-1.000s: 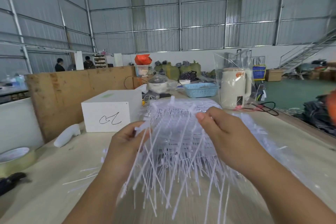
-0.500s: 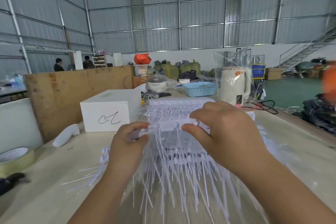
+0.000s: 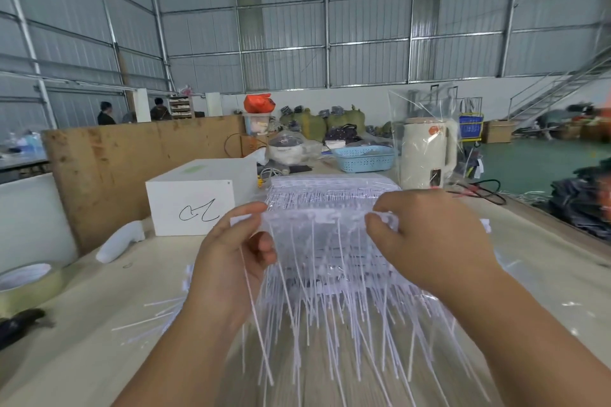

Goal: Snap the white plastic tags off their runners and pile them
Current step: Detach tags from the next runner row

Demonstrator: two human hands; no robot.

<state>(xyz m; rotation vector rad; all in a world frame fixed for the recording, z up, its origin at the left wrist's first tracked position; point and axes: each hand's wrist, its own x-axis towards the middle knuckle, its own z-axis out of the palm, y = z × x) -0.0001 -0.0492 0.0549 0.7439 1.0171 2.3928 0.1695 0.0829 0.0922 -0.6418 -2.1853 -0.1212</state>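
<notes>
A strip of white plastic tags on its runner (image 3: 322, 218) is held up level between my two hands, thin white tails hanging down from it. My left hand (image 3: 231, 261) pinches the strip's left end between thumb and forefinger. My right hand (image 3: 426, 241) pinches the right end, fingers curled. Behind and below the strip lies a tall stack of more tag strips (image 3: 330, 192), and a spread of long white tails (image 3: 347, 324) fans toward me over the table.
A white box (image 3: 195, 198) with a scribble stands left of the stack, a white handle-like object (image 3: 120, 241) beside it. A tape roll (image 3: 26, 284) sits at the far left. Behind are a blue basket (image 3: 363, 158), a cream kettle (image 3: 426, 152) and black cables (image 3: 479, 190).
My hands have drawn apart along the strip, leaving more of the runner showing between them. The strip is now held level at its two ends.
</notes>
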